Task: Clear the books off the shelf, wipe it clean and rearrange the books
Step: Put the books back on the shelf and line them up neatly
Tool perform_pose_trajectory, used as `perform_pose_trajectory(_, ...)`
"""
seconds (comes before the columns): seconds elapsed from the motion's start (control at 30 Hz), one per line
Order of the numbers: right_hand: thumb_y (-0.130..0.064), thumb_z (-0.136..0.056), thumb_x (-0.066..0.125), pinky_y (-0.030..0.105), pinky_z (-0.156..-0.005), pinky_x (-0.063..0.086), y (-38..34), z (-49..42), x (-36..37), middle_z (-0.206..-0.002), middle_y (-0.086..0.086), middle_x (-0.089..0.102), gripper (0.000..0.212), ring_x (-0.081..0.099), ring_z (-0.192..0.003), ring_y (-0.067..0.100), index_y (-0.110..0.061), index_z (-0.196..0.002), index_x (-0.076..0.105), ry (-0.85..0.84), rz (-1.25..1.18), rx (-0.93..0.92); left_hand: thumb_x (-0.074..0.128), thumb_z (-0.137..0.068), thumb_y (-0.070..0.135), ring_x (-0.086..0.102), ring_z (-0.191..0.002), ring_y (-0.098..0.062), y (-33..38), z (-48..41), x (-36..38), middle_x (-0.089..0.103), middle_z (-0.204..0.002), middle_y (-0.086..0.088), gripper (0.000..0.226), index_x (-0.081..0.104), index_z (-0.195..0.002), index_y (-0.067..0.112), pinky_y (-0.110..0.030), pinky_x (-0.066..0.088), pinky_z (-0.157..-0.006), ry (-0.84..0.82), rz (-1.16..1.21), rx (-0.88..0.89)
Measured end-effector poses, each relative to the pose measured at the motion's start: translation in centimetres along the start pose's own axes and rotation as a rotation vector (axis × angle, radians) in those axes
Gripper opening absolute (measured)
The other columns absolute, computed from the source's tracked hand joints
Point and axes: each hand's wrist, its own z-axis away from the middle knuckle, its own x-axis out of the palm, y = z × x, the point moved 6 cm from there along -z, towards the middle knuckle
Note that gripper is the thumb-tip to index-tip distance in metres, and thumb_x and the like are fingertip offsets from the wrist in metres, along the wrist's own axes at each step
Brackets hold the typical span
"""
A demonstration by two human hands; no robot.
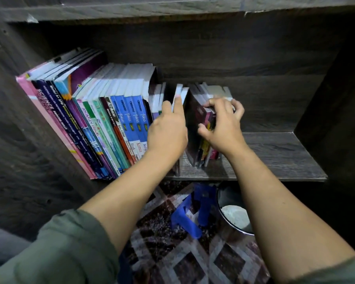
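Observation:
A dark wooden shelf (275, 154) holds a long row of upright books (103, 111) leaning left, from a pink one at the far left to several blue "fokus" books (134, 119). My left hand (168, 130) reaches in at the row's right end, fingers straight against thin white-edged books (179, 93). To the right, my right hand (223, 124) grips a small bundle of dark-covered books (195, 128) from above, thumb on their near side, fingers curled over the top. A narrow gap separates this bundle from the row.
The shelf's right side wall (336, 111) stands beyond bare shelf board. Below the shelf, on a patterned rug (182, 259), lie a blue plastic object (193, 216) and a dark bucket (228, 199) with a white cloth (236, 216) inside.

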Motion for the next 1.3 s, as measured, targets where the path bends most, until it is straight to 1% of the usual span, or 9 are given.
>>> perform_pose_trajectory(0.13, -0.036, -0.072, 0.077, 0.045, -0.108, 0.023, -0.6, 1.1, 0.6, -0.158, 0.012, 0.007, 0.085, 0.010, -0.141, 0.034, -0.028, -0.144, 0.033, 0.031, 0.006, -0.097, 0.064, -0.074, 0.066, 0.039, -0.114, -0.026, -0.3, 0.5, -1.1, 0.041, -0.125, -0.006, 0.092, 0.035, -0.143, 0.011, -0.037, 0.038, -0.087, 0.102, -0.245, 0.153)
perform_pose_trajectory(0.23, -0.037, -0.068, 0.081, 0.040, -0.109, 0.012, 0.3, 2.0, 0.5, -0.157, 0.017, -0.016, 0.113, -0.001, -0.145, 0.030, -0.022, -0.152, 0.008, 0.111, -0.107, -0.025, 0.067, -0.058, 0.076, 0.035, -0.122, -0.026, -1.9, 0.7, -0.9, 0.042, -0.131, -0.003, 0.112, 0.034, -0.144, 0.013, -0.043, 0.033, -0.093, 0.115, -0.351, 0.117)
perform_pose_trajectory(0.33, -0.036, -0.065, 0.083, 0.046, -0.118, 0.019, 2.1, 2.4, 2.0, -0.160, 0.009, 0.008, 0.126, 0.017, -0.144, 0.018, -0.035, -0.150, -0.011, -0.035, -0.336, 0.186, 0.068, -0.059, 0.074, 0.027, -0.134, -0.024, -2.6, 0.2, -0.6, 0.043, -0.138, 0.000, 0.107, 0.036, -0.145, 0.018, -0.046, 0.023, -0.097, 0.122, -0.285, 0.161)
perform_pose_trajectory(0.4, -0.040, -0.060, 0.087, 0.050, -0.112, 0.034, 3.2, 2.8, 3.1, -0.150, 0.004, 0.037, 0.130, 0.041, -0.134, 0.021, -0.039, -0.149, -0.008, -0.151, -0.380, 0.288, 0.065, -0.065, 0.073, 0.021, -0.140, -0.020, -2.9, -0.4, -0.1, 0.042, -0.144, 0.003, 0.102, 0.033, -0.147, 0.021, -0.046, 0.017, -0.096, 0.118, -0.279, 0.160)
perform_pose_trajectory(0.53, -0.056, -0.042, 0.091, 0.045, -0.107, 0.041, 4.6, 2.6, 3.7, -0.140, -0.001, 0.052, 0.137, 0.053, -0.124, 0.020, -0.037, -0.149, 0.007, -0.286, -0.355, 0.414, 0.064, -0.066, 0.071, 0.022, -0.140, -0.020, -3.3, -1.0, 0.9, 0.049, -0.141, 0.004, 0.097, 0.037, -0.144, 0.020, -0.040, 0.014, -0.086, 0.188, -0.346, 0.098)
perform_pose_trajectory(0.73, -0.055, -0.043, 0.091, 0.045, -0.108, 0.039, 4.1, 2.9, 4.9, -0.143, 0.001, 0.050, 0.136, 0.049, -0.128, 0.021, -0.035, -0.150, 0.010, -0.289, -0.357, 0.462, 0.069, -0.071, 0.063, -0.001, -0.142, -0.029, -3.4, -0.8, 1.6, 0.015, -0.159, -0.007, 0.116, 0.004, -0.152, 0.009, -0.042, 0.016, -0.097, 0.164, -0.517, 0.038)
perform_pose_trajectory(0.9, -0.066, -0.039, 0.086, 0.057, -0.104, 0.040, 3.7, 3.4, 6.5, -0.142, 0.005, 0.049, 0.136, 0.048, -0.129, 0.029, -0.048, -0.144, 0.002, -0.207, -0.311, 0.520, 0.079, -0.059, 0.062, -0.004, -0.139, -0.041, -4.7, 0.9, -0.1, -0.001, -0.157, -0.017, 0.110, 0.030, -0.146, 0.015, -0.053, 0.010, -0.109, 0.259, -0.536, -0.059)
perform_pose_trajectory(1.1, -0.056, -0.040, 0.091, 0.057, -0.111, 0.031, 3.0, 3.0, 6.3, -0.156, 0.005, 0.028, 0.145, 0.030, -0.142, 0.028, -0.043, -0.148, -0.004, -0.162, -0.338, 0.476, 0.080, -0.064, 0.055, -0.002, -0.141, -0.035, -6.2, 0.7, 0.0, 0.012, -0.158, -0.015, 0.072, 0.057, -0.122, 0.019, -0.051, 0.005, -0.105, 0.323, -0.353, 0.062)
perform_pose_trajectory(1.3, -0.048, -0.052, 0.090, 0.056, -0.107, 0.033, 1.0, 2.8, 5.8, -0.156, 0.008, 0.023, 0.143, 0.029, -0.142, 0.031, -0.044, -0.146, -0.018, -0.023, -0.167, 0.390, 0.082, -0.062, 0.053, 0.002, -0.139, -0.034, -6.2, 0.0, 0.4, 0.007, -0.153, -0.010, 0.073, 0.060, -0.124, 0.021, -0.054, 0.012, -0.104, 0.323, -0.261, 0.050)
